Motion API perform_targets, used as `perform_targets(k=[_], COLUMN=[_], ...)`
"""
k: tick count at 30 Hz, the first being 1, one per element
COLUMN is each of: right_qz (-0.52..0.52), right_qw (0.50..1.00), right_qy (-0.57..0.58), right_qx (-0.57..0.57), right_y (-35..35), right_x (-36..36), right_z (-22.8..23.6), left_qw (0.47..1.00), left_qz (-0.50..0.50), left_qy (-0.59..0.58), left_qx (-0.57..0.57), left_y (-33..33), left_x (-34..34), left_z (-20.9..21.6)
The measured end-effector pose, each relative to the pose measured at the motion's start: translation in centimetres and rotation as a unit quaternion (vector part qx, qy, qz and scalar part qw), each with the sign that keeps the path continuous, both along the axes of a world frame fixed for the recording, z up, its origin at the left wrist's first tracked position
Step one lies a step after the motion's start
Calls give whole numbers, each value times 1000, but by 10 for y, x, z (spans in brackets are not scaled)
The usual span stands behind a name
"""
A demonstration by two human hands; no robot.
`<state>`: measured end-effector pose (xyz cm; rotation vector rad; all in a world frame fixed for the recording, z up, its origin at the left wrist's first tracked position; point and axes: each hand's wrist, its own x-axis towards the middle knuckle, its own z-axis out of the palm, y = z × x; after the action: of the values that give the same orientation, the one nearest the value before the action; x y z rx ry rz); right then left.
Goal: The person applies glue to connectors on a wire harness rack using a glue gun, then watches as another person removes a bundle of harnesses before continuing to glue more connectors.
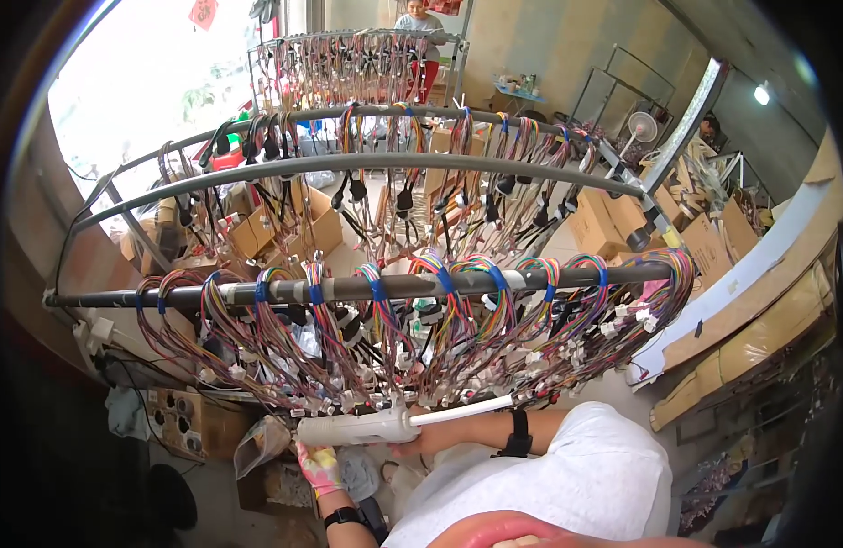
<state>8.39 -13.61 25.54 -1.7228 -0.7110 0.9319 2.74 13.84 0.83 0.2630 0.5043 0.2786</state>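
Note:
A pale grey, tube-bodied tool (357,427) that looks like a hot glue gun lies crosswise in front of me, with a long white stick (467,410) running out of its right end. My right hand (407,447) is at the tool's underside, closed around it; most of its fingers are hidden. Wearing a pink, yellow and white glove, my left hand (320,468) is right under the tool's left end. Its fingertips are covered there, so what they hold does not show. Just beyond the tool hang bundled coloured wire harnesses (385,338) with white connectors.
Blue-taped harnesses hang over a grey front rail (348,289). Behind it, a curved rail (366,162) and others carry more cables with black plugs. Cardboard boxes (303,224) stand below. A person (419,27) is at a far rack; a white fan (640,128) stands right.

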Motion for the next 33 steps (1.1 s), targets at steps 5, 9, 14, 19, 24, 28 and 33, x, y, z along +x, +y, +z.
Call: perform_targets(k=[5, 9, 14, 19, 24, 28, 33], right_qz=[7, 1, -20, 1, -34, -11, -11], right_qw=[998, 997, 992, 998, 994, 994, 991], right_qy=[-31, -9, -29, -13, -35, -86, -117], right_qx=[60, 79, 118, 64, 95, 69, 71], right_y=[8, 8, 16, 13, 10, 11, 24], right_x=[-1, 4, -7, -5, -11, -6, -6], right_z=[-7, -25, -15, -17, -5, -6, -5], left_qw=[1000, 997, 997, 999, 998, 999, 997], left_qz=[0, 33, 34, 20, 6, 0, 34], left_qy=[28, 36, 14, 25, 32, 19, 58], left_qx=[-3, -54, -72, -33, -44, -28, -39], left_y=[4, 1, 12, 4, -3, -5, 4], left_x=[4, 13, 3, 7, 8, 8, 17], left_z=[6, 12, -4, 14, 23, 24, 6])
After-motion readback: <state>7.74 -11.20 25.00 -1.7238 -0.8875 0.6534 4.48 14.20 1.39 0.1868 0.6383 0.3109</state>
